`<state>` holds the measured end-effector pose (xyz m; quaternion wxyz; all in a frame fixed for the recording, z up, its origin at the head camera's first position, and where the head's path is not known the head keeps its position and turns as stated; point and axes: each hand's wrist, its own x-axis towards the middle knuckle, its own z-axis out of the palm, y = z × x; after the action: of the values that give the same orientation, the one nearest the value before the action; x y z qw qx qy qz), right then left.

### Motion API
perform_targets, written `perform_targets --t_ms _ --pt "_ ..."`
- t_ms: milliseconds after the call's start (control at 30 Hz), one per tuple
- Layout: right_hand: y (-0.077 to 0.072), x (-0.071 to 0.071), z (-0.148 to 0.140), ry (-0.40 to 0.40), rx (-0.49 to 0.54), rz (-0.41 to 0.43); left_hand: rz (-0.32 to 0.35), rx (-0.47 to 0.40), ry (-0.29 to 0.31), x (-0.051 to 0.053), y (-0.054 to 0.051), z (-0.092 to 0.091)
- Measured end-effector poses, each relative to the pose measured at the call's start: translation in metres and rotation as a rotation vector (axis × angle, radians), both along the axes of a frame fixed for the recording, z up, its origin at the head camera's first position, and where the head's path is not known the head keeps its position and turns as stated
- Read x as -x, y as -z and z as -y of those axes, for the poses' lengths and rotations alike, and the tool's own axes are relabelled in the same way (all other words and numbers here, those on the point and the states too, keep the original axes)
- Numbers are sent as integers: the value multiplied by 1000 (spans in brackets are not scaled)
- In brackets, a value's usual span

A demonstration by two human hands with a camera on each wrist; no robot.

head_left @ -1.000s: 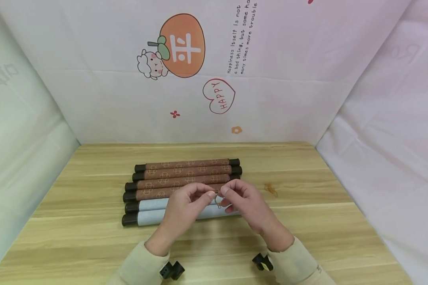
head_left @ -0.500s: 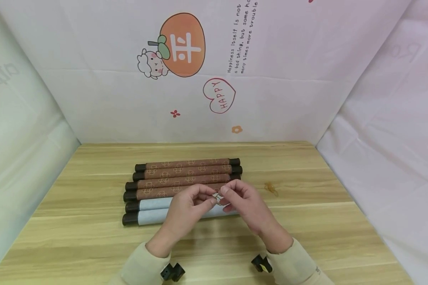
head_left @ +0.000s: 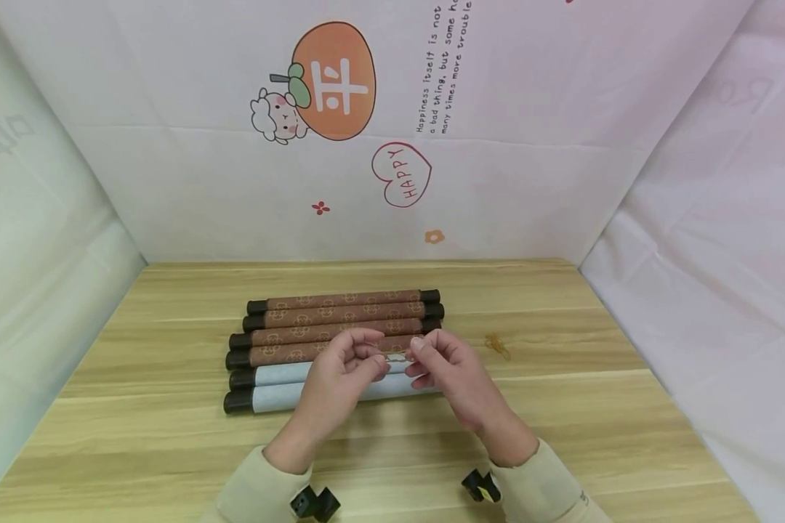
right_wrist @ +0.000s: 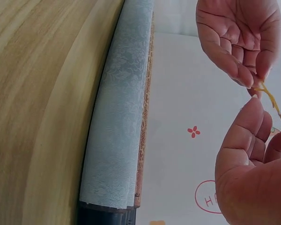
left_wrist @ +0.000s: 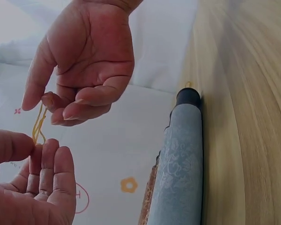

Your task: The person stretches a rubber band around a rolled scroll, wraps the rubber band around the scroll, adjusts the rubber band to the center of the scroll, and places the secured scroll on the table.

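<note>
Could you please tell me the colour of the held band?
The band is yellow, clearest in the left wrist view.

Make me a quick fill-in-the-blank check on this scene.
1. The left hand and right hand pinch a thin band coloured ____.
2. Brown patterned rolls number ____.
3. Pale blue rolls number ____.
4. In the head view, the small tangle lies to the ____ of the rolls.
Missing words: yellow; four; two; right.

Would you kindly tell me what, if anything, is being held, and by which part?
A thin yellow band, pinched at its two opposite ends: one end by the left hand, the other by the right hand.
</note>
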<state>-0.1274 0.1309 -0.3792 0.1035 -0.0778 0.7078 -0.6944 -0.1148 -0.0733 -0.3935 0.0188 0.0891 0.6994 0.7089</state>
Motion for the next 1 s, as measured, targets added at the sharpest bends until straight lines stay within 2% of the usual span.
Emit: perform_targets --t_ms 167,333,467,767,1000 --pt "2 0 0 -16 12 3 50 -81 2 0 -2 -2" --pt "6 -1 -4 -57 138 -28 90 -142 -11 0 -3 -3" --pt "5 -2 -5 -77 223 -48 93 -150 -13 1 -3 -3" --pt "3 -4 -6 -86 241 -65 78 -135 -6 0 0 -4" --pt "0 -5 -6 -78 273 -100 81 -102 24 -2 0 -3"
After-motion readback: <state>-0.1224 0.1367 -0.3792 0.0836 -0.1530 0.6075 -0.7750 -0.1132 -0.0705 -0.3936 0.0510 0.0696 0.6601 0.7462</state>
